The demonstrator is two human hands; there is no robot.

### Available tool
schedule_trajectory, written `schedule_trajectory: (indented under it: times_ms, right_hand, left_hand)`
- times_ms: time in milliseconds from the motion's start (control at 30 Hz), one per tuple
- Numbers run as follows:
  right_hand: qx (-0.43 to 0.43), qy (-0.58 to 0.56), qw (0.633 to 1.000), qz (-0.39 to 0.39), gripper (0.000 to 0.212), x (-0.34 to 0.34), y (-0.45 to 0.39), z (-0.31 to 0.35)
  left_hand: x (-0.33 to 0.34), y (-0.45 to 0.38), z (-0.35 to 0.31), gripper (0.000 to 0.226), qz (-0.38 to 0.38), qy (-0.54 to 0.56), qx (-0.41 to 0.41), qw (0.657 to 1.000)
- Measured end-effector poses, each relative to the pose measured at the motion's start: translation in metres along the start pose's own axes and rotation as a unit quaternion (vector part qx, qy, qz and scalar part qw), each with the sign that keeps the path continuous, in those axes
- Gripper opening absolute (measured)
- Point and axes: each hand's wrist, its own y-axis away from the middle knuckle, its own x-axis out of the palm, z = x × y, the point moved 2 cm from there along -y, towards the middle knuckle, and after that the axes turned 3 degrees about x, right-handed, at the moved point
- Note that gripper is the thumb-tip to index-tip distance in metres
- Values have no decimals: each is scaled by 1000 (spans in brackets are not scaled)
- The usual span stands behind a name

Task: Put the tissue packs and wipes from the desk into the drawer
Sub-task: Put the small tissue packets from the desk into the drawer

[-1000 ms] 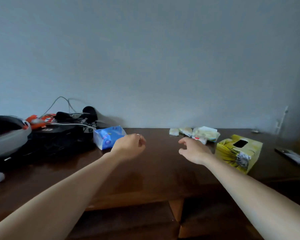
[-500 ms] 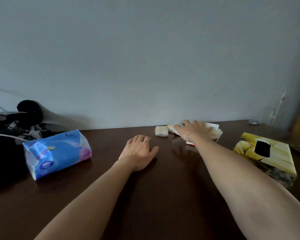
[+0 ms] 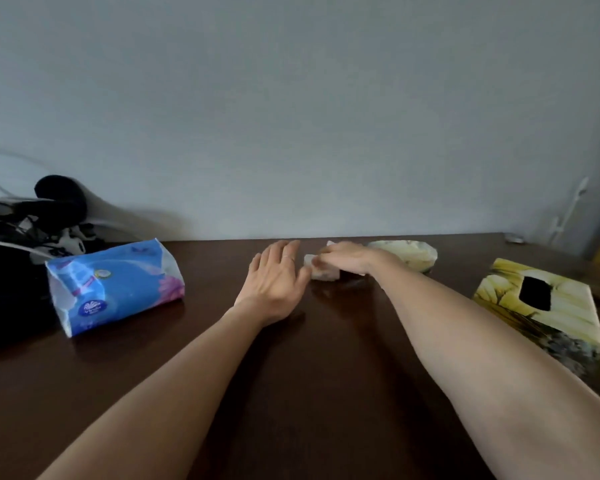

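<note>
— Where are the two hands?

— Both are stretched out over the dark brown wooden table [image 3: 309, 375], near the grey wall. The left hand [image 3: 274, 275] lies palm down with its fingers [image 3: 284, 251] straight and slightly spread, a thin ring on one; its thumb comes just beside a small pale pocket tissue pack [image 3: 324, 273].

— And the right?

— The right hand [image 3: 347, 259] rests on top of that small pack and the pale wrappers around it, fingers bent over them. Whether they actually clamp on the pack or only press on it, I cannot tell; the spot is blurred.

— What else is there to put away?

— Behind the right wrist sits a soft pale yellow-green plastic pack [image 3: 409, 254], touching the little pile. Well to the left lies a blue plastic soft pack of tissues with a pink flower print [image 3: 115, 289], on its side, apart from both hands. To the right stands a yellow flower-printed cardboard tissue box [image 3: 548, 306] with a dark oval opening on top.

— Anything at the far left?

— A heap of black gear and cables [image 3: 32, 220] against the wall, just behind the blue pack.
</note>
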Motion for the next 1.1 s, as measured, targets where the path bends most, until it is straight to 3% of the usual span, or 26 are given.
schedule_trajectory:
  times_ms: [100,167,233,300,367,467,700,833,967,1100]
  right_hand:
    - [-42,-184,981,44,44,-20,28,8]
    - [-17,-251,965,-78,49,-47,40,2]
    - [38,-169,972,-156,48,-61,48,-15]
    - [86,-52,992,-73,52,-42,55,-32]
    - [146,1,989,-2,66,-13,62,-47]
    - [155,-12,988,-22,71,10,69,-50]
    - [51,-48,997,-37,61,31,117,-23]
    - [28,-61,993,-96,80,49,162,0]
    - [-34,-160,978,-127,89,64,213,21]
    - [-94,-177,975,-101,67,73,259,37]
  left_hand:
    - [-6,2,-3,68,-22,35,-9,999]
    - [-8,3,-5,70,-4,41,3,999]
    - [-6,4,-7,70,52,17,22,998]
    - [-2,3,-8,70,114,-4,22,993]
    - [-1,1,-8,70,142,-7,6,990]
    - [-3,4,-12,71,155,-7,-7,988]
    - [-33,55,-34,66,189,-30,-12,981]
    - [-61,109,-39,73,190,-27,-12,981]
    - [-94,158,-33,65,169,-50,-3,984]
    - [-115,196,-33,60,176,-17,4,984]
